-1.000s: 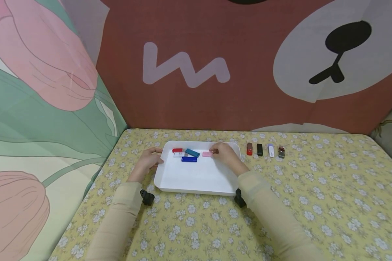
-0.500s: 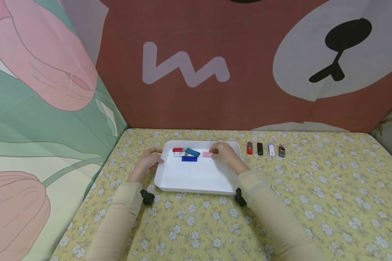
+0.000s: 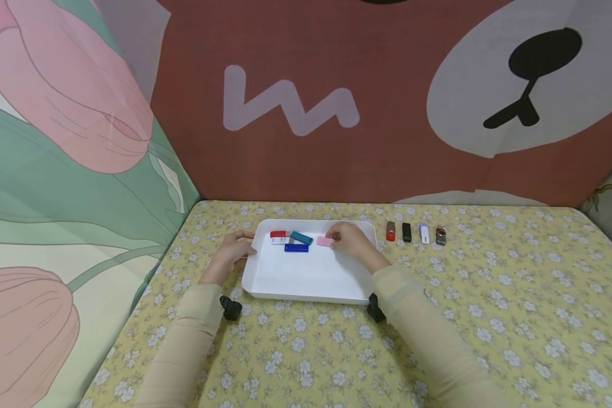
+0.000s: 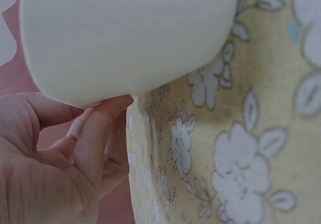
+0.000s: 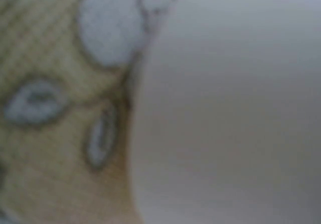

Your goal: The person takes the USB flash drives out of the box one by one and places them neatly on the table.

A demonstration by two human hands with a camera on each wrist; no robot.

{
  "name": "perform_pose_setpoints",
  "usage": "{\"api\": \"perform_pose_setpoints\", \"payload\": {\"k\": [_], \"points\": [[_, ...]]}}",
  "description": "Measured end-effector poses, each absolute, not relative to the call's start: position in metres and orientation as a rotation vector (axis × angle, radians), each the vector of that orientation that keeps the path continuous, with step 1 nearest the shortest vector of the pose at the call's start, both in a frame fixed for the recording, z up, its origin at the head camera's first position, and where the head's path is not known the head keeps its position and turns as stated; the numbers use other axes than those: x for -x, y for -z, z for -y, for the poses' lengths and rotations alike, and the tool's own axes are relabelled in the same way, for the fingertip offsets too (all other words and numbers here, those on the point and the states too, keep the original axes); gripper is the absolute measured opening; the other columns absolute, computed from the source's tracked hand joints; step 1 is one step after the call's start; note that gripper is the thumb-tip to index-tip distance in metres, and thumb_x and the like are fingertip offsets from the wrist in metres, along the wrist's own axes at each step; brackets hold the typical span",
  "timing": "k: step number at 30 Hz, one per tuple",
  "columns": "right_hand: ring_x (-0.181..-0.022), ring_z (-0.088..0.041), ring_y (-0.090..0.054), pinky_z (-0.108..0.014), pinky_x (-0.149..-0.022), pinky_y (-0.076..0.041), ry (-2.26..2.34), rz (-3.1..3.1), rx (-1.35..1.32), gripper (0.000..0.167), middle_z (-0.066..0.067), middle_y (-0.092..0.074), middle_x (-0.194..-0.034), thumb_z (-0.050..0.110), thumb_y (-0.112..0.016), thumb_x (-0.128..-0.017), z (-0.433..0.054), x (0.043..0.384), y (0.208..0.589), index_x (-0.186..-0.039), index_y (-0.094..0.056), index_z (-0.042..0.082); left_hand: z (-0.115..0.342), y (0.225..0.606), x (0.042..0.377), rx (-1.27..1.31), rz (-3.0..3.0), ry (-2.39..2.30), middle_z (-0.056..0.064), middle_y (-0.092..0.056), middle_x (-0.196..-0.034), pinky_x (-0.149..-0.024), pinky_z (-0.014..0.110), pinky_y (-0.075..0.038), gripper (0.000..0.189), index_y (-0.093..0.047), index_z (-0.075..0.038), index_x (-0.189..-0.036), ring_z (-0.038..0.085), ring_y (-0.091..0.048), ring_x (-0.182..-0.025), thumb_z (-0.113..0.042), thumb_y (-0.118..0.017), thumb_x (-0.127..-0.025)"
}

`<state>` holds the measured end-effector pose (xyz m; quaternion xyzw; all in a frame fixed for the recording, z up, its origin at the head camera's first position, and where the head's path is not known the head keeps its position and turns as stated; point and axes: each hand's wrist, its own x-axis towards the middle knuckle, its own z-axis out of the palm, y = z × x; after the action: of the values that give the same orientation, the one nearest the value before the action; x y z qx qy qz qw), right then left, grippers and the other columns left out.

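Note:
A white tray [image 3: 306,277] lies on the flowered cloth. My left hand [image 3: 232,252] holds its left edge; in the left wrist view the fingers of that hand [image 4: 65,153] are bent against the tray's outer wall [image 4: 130,38]. Over the tray's back right part, my right hand [image 3: 351,241] pinches a pink USB stick [image 3: 324,241], partly covered by the fingers. To its left in the tray lie a red USB stick [image 3: 277,233], a white one [image 3: 280,241], a teal one [image 3: 301,237] and a dark blue one [image 3: 296,248], close together.
Right of the tray, in a row on the cloth, are a red USB stick [image 3: 390,231], a black one [image 3: 407,232], a white and lilac one [image 3: 424,233] and a dark swivel one [image 3: 441,236]. Printed fabric walls [image 3: 306,164] stand behind and at the left.
The pink USB stick has tilted slightly in my right hand's fingers. Both hands stay where they were, and the tray and other sticks show no clear movement.

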<state>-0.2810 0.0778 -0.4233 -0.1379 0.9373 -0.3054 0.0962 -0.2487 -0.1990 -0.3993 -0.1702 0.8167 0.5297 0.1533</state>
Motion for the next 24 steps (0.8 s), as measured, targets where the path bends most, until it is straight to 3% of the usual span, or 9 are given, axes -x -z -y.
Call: {"api": "perform_pose_setpoints", "payload": {"k": [13,24], "points": [[-0.094,-0.025,-0.059,-0.037,-0.089,-0.049,1.016,-2.753,0.394,0.016,-0.015,-0.066,-0.101,-0.001,-0.062,-0.087,-0.081,0.277,0.421,-0.102,-0.068,0.002,0.198,0.398,0.248,0.484,-2.355,-1.516,0.021,-0.051,-0.131,-0.069,0.024,-0.05,0.046,-0.047,-0.004,-0.135,0.024,-0.059,-0.099,0.001,-0.051,-0.09],[-0.101,-0.03,-0.061,-0.038,-0.088,-0.05,1.159,-2.689,0.381,0.031,-0.019,-0.067,-0.107,-0.001,-0.058,-0.086,-0.091,0.277,0.417,-0.115,-0.066,-0.001,0.198,0.397,0.245,0.462,-2.367,-1.506,0.021,-0.055,-0.127,-0.067,0.023,-0.049,0.045,-0.049,-0.004,-0.134,0.021,-0.06,-0.092,-0.001,-0.052,-0.089]]}}
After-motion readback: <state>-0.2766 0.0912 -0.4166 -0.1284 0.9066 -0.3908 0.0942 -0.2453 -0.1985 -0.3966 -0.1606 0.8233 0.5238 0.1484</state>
